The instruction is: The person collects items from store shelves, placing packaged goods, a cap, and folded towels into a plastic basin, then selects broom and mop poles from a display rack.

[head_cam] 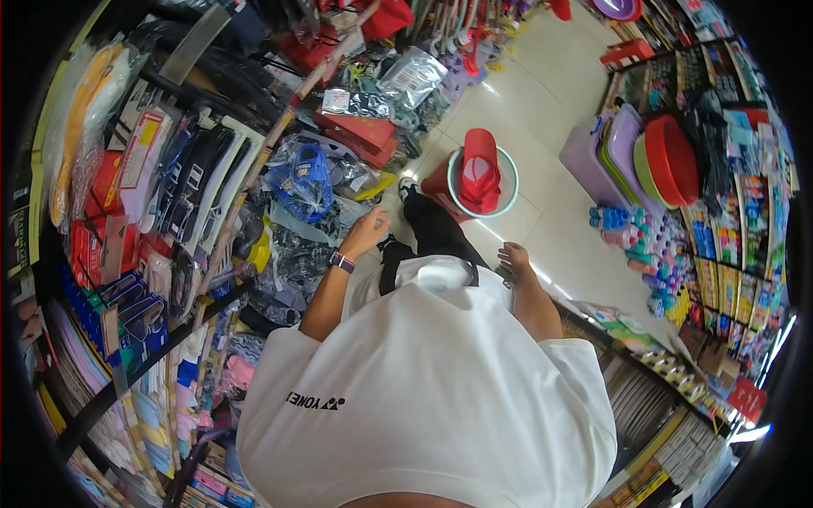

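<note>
My left hand (pixel 366 232) hangs in the air with loosely curled fingers and holds nothing. It is nearest to a heap of plastic-bagged footwear, where a pair of blue clogs (pixel 303 181) shows through clear wrap. My right hand (pixel 516 259) is by my hip, bare of any object, its fingers slightly apart. On the floor before me stands a red bucket (pixel 437 181) with a pale mint rim (pixel 510 166) at its mouth. A red cap (pixel 481 170) lies over that mouth, its brim reaching past the far edge.
Packed racks on the left hold bagged slippers (pixel 197 184). Red boxes (pixel 365 136) lie on the heap. Across the tiled floor (pixel 540 82) are purple plastic tubs (pixel 587 155), a red basin (pixel 670 160) and several bottles (pixel 654 247). A shelf edge (pixel 635 355) runs close behind my right arm.
</note>
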`<state>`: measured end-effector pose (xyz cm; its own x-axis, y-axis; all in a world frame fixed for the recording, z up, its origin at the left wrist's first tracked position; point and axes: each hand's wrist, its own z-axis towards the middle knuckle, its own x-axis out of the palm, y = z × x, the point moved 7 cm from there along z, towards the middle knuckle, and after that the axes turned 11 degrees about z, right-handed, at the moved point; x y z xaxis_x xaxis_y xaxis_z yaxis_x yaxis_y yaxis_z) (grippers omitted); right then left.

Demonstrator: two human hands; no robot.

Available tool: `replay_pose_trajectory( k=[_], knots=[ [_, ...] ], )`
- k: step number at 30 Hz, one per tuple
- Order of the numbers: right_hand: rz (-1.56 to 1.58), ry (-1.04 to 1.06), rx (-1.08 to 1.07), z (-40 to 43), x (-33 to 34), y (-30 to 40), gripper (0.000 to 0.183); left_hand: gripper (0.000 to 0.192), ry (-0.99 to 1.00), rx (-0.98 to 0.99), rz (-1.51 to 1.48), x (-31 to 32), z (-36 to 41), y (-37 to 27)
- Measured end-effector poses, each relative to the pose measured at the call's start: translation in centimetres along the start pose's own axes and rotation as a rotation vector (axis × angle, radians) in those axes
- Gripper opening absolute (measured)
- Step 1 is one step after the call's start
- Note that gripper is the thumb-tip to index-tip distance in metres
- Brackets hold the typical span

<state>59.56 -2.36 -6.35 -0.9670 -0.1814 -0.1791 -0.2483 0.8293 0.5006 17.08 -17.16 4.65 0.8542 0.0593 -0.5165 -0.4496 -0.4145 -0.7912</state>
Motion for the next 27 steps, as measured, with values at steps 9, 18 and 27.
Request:
replay_pose_trajectory(
  k=[9, 18, 27],
  knots=[
    [0.092, 0.002, 0.003, -1.0, -3.1, -4.3, 0.025, 0.033, 0.079, 0.001, -0.016, 2.2, -1.1, -1.0],
    [-0.049, 0.033, -0.065, 1.8, -1.1, 1.1, 0.023, 0.032, 0.15, -0.03, 0.019, 3.8, 0.7, -0.7],
    [-0.132, 0.194, -0.015, 8.2, 6.4, 3.6, 0.027, 0.031, 0.098, -0.214, 0.097, 4.0, 1.5, -1.7]
  ],
)
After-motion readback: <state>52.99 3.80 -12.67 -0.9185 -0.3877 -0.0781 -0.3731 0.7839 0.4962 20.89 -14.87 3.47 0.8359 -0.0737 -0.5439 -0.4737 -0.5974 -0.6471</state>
